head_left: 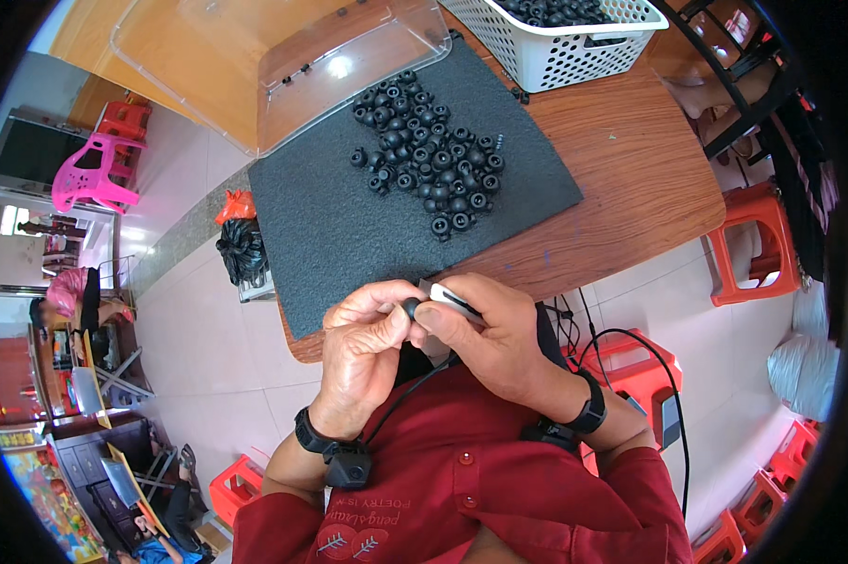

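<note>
Both hands meet close to my chest, just below the table's near edge. My left hand (366,343) pinches a small black rubber ring (411,307) between thumb and fingertips. My right hand (488,331) grips a slim white and black tool (454,301) whose tip touches the ring. A pile of several similar black rubber rings (429,155) lies on a dark grey foam mat (349,226) on the wooden table (631,169). Each wrist carries a black band with a small device.
A clear plastic bin (283,56) sits at the back left of the table. At the back right is a white slotted basket (565,42) holding more black parts. Orange stools (753,244) stand on the right. A black bag (243,249) lies on the floor to the left.
</note>
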Available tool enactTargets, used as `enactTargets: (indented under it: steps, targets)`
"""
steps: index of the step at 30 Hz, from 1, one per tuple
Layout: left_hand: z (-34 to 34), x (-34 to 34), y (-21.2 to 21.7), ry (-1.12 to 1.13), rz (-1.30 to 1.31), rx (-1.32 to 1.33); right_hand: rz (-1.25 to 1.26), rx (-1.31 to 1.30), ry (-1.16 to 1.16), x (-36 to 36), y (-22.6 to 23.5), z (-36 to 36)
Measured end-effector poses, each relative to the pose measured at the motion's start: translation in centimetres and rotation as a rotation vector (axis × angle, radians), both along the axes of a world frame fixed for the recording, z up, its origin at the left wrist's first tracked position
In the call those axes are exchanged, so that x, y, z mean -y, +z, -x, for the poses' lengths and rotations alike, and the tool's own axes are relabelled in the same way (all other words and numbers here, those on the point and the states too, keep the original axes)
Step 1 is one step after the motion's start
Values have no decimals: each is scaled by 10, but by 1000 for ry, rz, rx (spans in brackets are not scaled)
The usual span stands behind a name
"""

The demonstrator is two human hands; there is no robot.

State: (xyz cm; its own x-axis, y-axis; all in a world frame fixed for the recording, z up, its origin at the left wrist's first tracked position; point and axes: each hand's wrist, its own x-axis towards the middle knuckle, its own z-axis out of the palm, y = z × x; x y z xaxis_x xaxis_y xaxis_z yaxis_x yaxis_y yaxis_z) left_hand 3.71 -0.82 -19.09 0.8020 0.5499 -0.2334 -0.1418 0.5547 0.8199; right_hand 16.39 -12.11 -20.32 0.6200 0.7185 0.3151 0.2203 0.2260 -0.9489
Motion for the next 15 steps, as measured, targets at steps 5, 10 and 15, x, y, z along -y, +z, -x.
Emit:
enactTargets:
  steps: [5,10,15]
  targets:
    - [-1,1,-1,16,-33,8,55,-175,73,3,3,2]
    - [1,-3,-2,-25,53,18,91,-128,68,5,11,-1]
    - [0,-5,-2,-41,69,-1,61,-189,76,3,6,-1]
